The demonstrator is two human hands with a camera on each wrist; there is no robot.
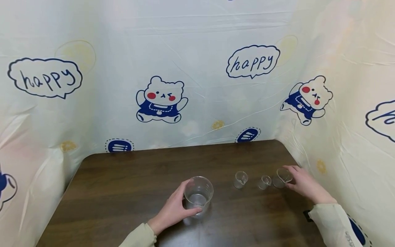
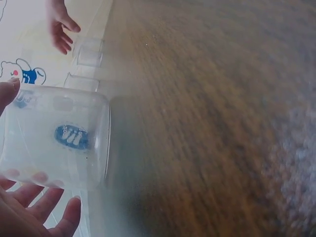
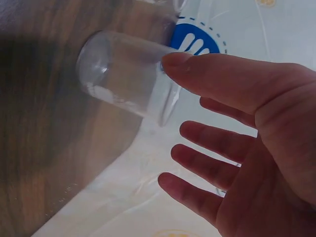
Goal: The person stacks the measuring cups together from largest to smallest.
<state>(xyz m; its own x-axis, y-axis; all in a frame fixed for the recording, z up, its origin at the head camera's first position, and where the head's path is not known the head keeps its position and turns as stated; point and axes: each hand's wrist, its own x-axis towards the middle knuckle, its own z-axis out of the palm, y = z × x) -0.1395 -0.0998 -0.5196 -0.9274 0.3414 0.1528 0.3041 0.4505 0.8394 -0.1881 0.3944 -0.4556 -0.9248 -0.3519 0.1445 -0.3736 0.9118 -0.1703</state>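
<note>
Step in hand, seemingly: steadying the large beaker (image 1: 198, 198), at six o'clock in the head view, clasped by left grip (image 1: 173, 208); rightmost beaker (image 1: 279, 181) at four o'clock, right grip (image 1: 303, 183) uncurled at its rim. Two smaller beakers (image 1: 239, 181) between. Likely needed next: gentle curling around the rightmost.

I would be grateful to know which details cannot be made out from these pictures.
Large beaker: markings too small to read, head view.
Black object: partly hidden by the right sleeve, head view.
Left hand: partly cut off by the left wrist view's left edge.
Rightmost speech bubble: cut off by the head view's right edge.
Right hand: its thumb covers any contact with the rightmost beaker, right wrist view.
</note>
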